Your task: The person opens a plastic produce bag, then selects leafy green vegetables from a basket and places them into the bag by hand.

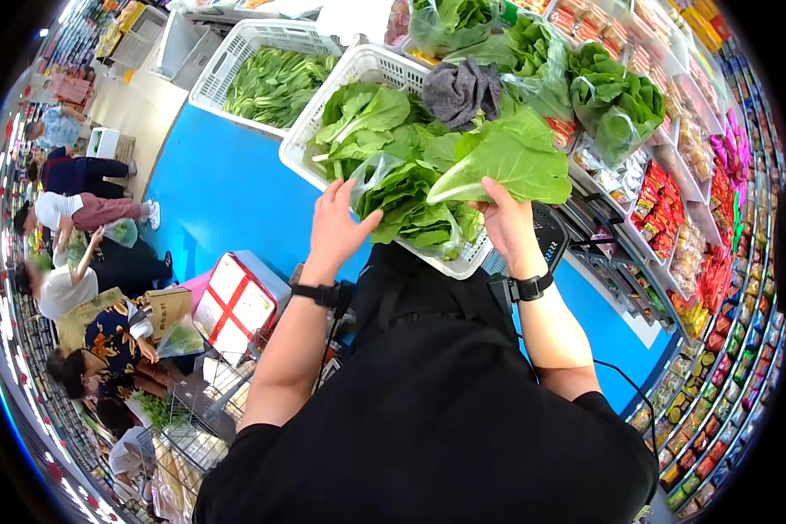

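My right hand [508, 223] pinches a large, broad green lettuce-like leaf [520, 162] near its pale stem end, with the leaf pointing away to the right. Below and left of that leaf, a clear plastic bag [377, 168] with leafy greens [415, 205] inside lies at the near end of a white crate [299, 155]. My left hand [336, 225] is at the bag's left side, thumb and fingers spread apart; whether the fingertips touch the plastic is hard to tell. More loose leafy greens [362, 118] lie in the crate beyond the bag.
A dark grey cloth [463, 94] lies on the crate's right side. Bagged greens [616, 100] and packaged snacks [659, 205] are to the right. Another white crate [227, 52] holds slender greens. Several people and a shopping cart [192, 419] are at left, beside the blue floor [210, 175].
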### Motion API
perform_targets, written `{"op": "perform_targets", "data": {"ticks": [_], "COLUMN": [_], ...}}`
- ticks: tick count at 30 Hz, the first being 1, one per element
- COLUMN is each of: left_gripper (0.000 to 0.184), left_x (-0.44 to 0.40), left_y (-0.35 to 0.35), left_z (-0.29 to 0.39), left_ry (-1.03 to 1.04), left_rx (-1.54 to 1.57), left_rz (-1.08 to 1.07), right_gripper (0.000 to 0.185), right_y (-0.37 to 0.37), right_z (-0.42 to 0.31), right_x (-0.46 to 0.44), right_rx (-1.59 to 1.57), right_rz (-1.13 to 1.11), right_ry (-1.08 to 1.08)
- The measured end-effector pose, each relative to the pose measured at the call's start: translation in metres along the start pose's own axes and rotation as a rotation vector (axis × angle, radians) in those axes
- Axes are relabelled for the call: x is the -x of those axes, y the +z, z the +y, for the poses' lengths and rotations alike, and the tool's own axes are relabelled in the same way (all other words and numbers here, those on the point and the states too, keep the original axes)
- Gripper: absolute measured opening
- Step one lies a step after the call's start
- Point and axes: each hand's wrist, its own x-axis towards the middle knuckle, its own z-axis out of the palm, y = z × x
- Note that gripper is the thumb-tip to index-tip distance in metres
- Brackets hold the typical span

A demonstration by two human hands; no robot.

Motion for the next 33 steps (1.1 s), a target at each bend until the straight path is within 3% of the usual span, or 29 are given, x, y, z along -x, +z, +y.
{"op": "perform_targets", "data": {"ticks": [2, 6, 8, 9, 16, 18, 20, 25, 27, 28, 29, 30, 32, 33], "left_gripper": [0.066, 0.048, 0.040, 0.043, 0.040, 0.038, 0.037, 0.033, 0.029, 0.029, 0.026, 0.023, 0.021, 0.020], "left_x": [-0.020, -0.075, -0.085, -0.086, -0.056, -0.052, -0.054, -0.043, -0.040, -0.042, -0.044, -0.045, -0.044, -0.044], "left_y": [0.017, 0.059, 0.060, 0.055, 0.028, 0.033, 0.057, 0.065, 0.064, 0.065, 0.066, 0.063, 0.058, 0.054], "left_z": [-0.001, -0.042, -0.044, -0.035, 0.047, 0.046, 0.023, 0.029, 0.048, 0.048, 0.048, 0.053, 0.062, 0.069], "left_ry": [0.070, 0.141, -0.241, -0.215, -0.124, -0.155, -0.115, -0.139, -0.066, -0.062, 0.087, 0.231, 0.142, 0.050], "left_rx": [0.095, 0.234, 0.945, 1.033, 0.869, 0.823, 0.686, 0.659, 0.740, 0.734, 0.600, 0.463, 0.593, 0.724], "left_rz": [0.089, 0.064, -0.058, -0.062, -0.298, -0.316, -0.201, -0.331, -0.083, -0.084, 0.024, 0.130, 0.065, -0.001], "right_gripper": [0.037, 0.036, 0.036, 0.037, 0.038, 0.037, 0.036, 0.031, 0.030, 0.029, 0.028, 0.028, 0.032, 0.035], "right_y": [0.002, 0.003, -0.002, -0.005, -0.031, -0.035, -0.046, -0.040, -0.037, -0.035, -0.035, -0.033, -0.031, -0.032], "right_z": [0.002, 0.000, -0.007, -0.010, -0.015, -0.013, 0.002, 0.030, 0.040, 0.044, 0.046, 0.046, 0.046, 0.047], "right_x": [0.002, 0.004, 0.008, 0.010, 0.035, 0.039, 0.038, 0.042, 0.042, 0.041, 0.040, 0.037, 0.028, 0.026], "right_rx": [0.014, -0.030, -0.029, -0.021, -0.047, -0.024, -0.054, -0.018, 0.005, 0.261, 0.517, 0.512, 0.761, 0.679], "right_rz": [-0.031, -0.071, -0.085, -0.071, -0.005, 0.005, 0.014, 0.049, 0.051, 0.055, 0.058, 0.058, -0.186, -0.264], "right_ry": [-0.012, -0.039, -0.069, -0.094, -0.180, -0.205, -0.190, -0.208, -0.227, -0.279, -0.329, -0.331, -0.642, -0.699]}}
